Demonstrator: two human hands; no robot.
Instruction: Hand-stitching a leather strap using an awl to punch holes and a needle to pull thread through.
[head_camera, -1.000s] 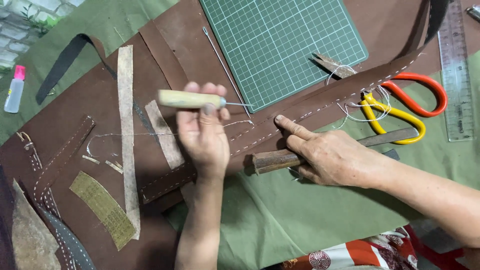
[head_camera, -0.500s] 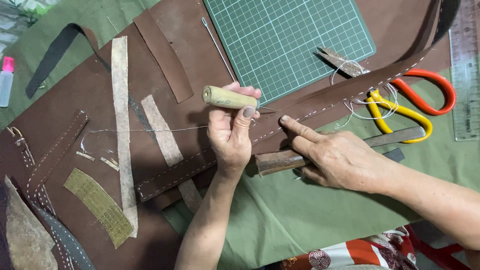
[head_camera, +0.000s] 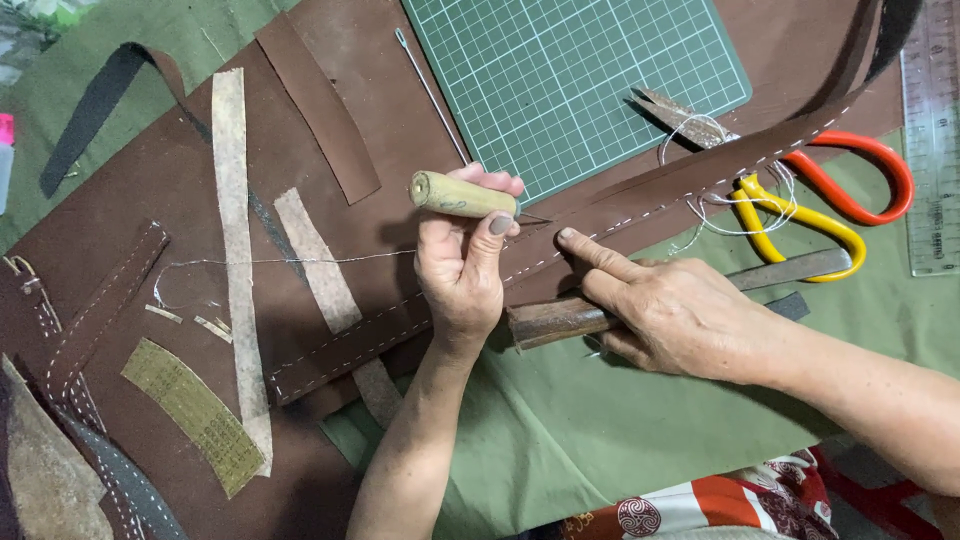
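A: What's nearest?
B: The left hand (head_camera: 462, 262) grips a wooden-handled awl (head_camera: 462, 196) over the stitched brown leather strap (head_camera: 640, 200); the right hand (head_camera: 672, 312) presses it down, forefinger extended.
A: Farther?
B: A green cutting mat (head_camera: 580, 75), red and yellow scissors (head_camera: 830, 195) at the table's right edge

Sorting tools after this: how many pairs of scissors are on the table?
2: orange-handled scissors lie at the right beside the ruler, and yellow-handled scissors cross just below them. The leather strap covers their blades; more may be hidden.

No boxes, labels, signs or screens anywhere on the surface (head_camera: 620, 440), edge to edge.
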